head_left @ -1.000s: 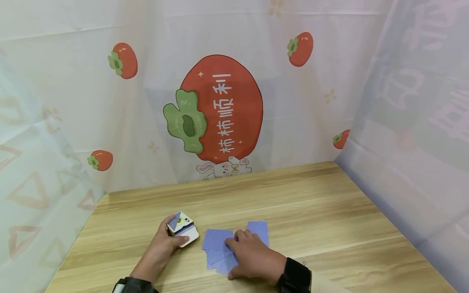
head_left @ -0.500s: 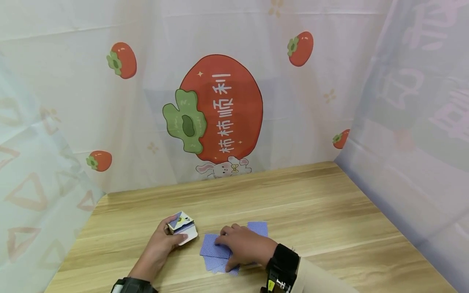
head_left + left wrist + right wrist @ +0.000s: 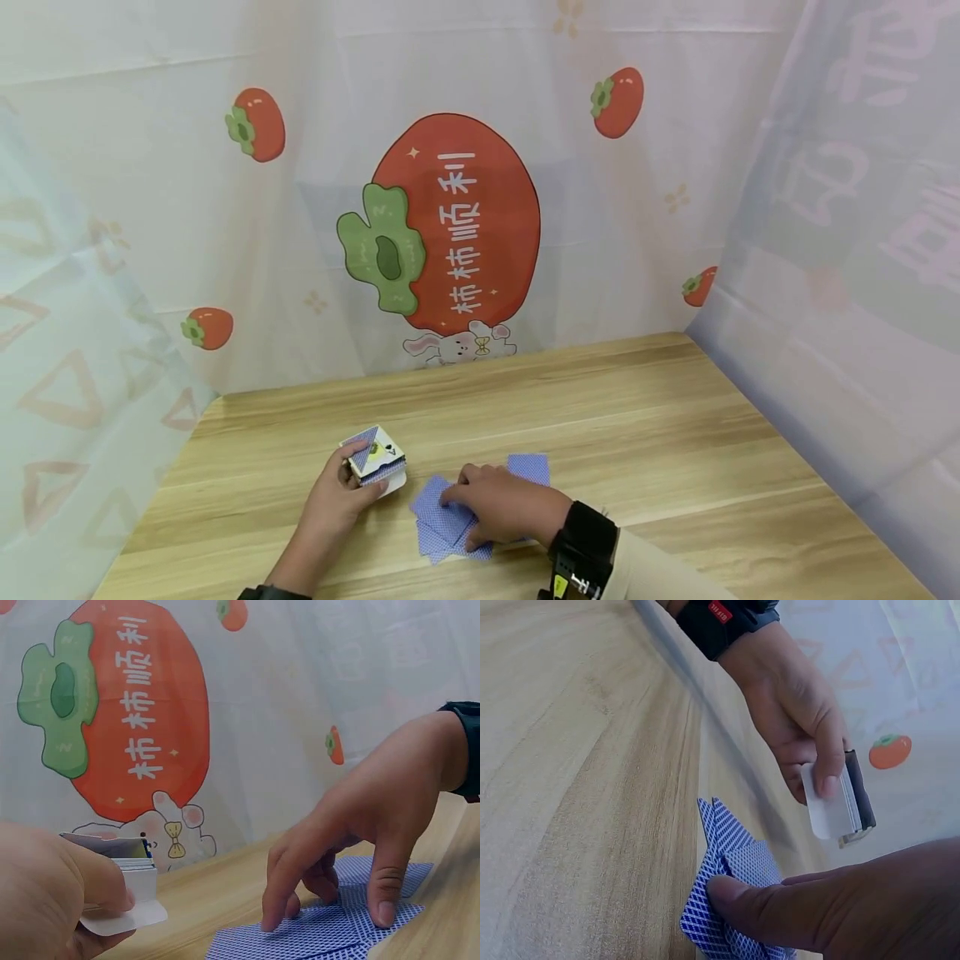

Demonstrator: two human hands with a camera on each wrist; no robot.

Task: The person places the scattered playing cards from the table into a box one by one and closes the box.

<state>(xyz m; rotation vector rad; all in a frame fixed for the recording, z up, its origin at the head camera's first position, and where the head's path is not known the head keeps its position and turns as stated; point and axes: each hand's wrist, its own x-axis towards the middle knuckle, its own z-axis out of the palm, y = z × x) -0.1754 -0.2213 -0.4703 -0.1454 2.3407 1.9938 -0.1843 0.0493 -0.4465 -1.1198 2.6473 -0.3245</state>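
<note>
My left hand [image 3: 337,492] holds an opened playing-card box [image 3: 378,457], fingers on its far side and thumb on the white flap. Inside the box, a stack of cards [image 3: 139,881] shows its white edges in the left wrist view. Over a loose, overlapping heap of blue-backed playing cards [image 3: 442,517], my right hand [image 3: 510,502] presses with fingertips and thumb spread apart on the top cards. In the right wrist view, the thumb [image 3: 739,896] lies on the checkered backs. The right hand hides part of the heap.
Another face-down blue card [image 3: 529,467] lies just beyond my right hand. The wood-grain table [image 3: 675,467] extends to both sides. A white cloth with a persimmon print [image 3: 480,233] hangs behind it, and more cloth stands at the sides.
My right hand has shifted slightly left and nearer, and the top cards of the heap have slid and turned under it. The left hand has tilted the card box, so its ace-printed face shows more.
</note>
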